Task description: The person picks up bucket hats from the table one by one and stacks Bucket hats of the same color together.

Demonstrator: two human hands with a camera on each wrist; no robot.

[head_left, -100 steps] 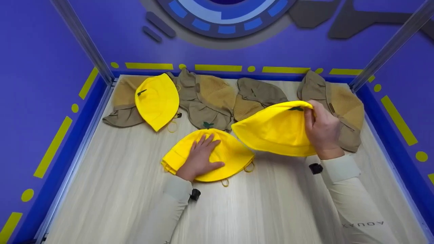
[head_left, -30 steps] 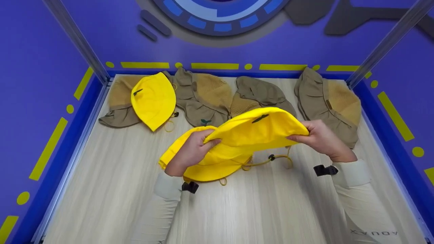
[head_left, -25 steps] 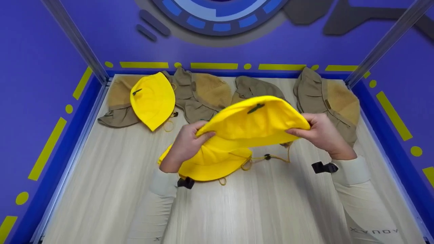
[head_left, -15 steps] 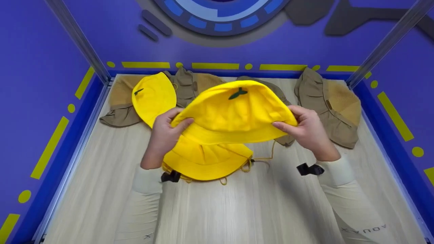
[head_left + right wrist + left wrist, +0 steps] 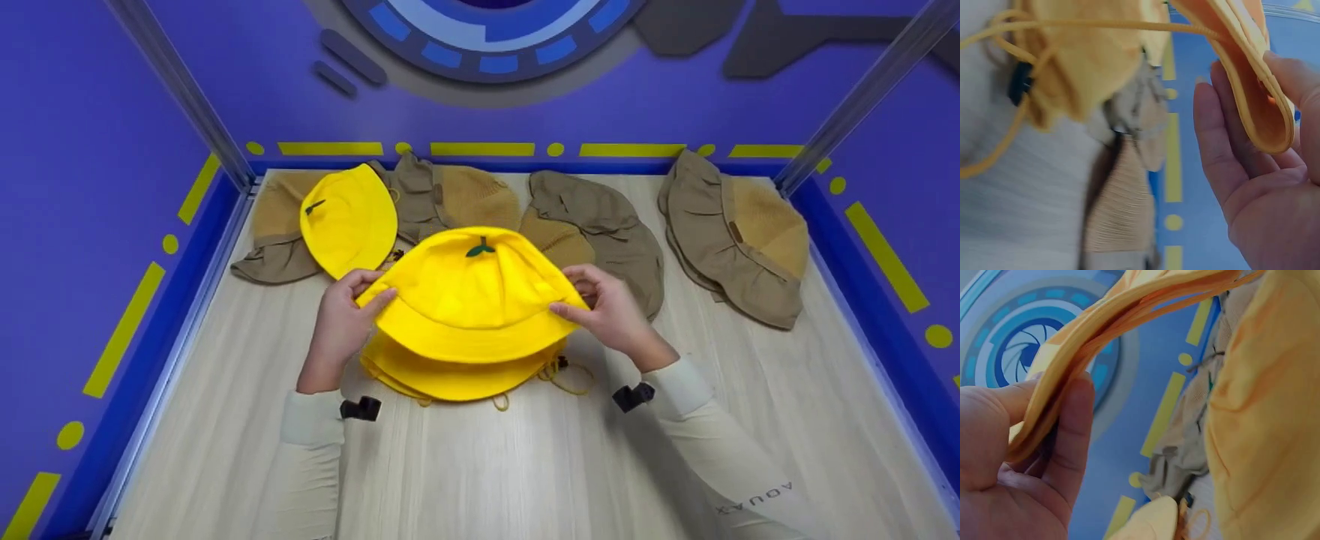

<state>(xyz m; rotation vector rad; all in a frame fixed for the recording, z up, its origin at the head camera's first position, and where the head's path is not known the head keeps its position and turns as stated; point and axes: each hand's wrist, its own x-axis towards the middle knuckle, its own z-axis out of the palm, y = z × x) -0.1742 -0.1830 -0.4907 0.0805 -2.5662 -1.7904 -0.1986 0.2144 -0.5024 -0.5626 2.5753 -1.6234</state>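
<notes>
A yellow bucket hat (image 5: pixel 480 296) with a green sprout on its crown is stretched between both hands, above the table. My left hand (image 5: pixel 341 319) pinches its left brim end, thumb in front and fingers behind. At the opposite end, my right hand (image 5: pixel 611 307) pinches the brim the same way. In the right wrist view the folded brim (image 5: pixel 1258 95) lies between thumb and fingers, and a cord runs from it. Directly beneath are more yellow hats (image 5: pixel 465 382), lying on the table and partly hidden; how many cannot be told.
Another yellow hat (image 5: pixel 352 221) lies at the back left on a brown hat (image 5: pixel 281 251). More brown hats, including a middle one (image 5: pixel 476 195), one right of it (image 5: pixel 622 232) and a far-right one (image 5: pixel 750 240), line the back wall. Side walls (image 5: pixel 97 262) enclose the wooden table (image 5: pixel 480 472).
Earlier the left hand rested on the lower hats while the right held the hat alone. Now both hold it; it has swung left, turned its crown upward and come down over the others.
</notes>
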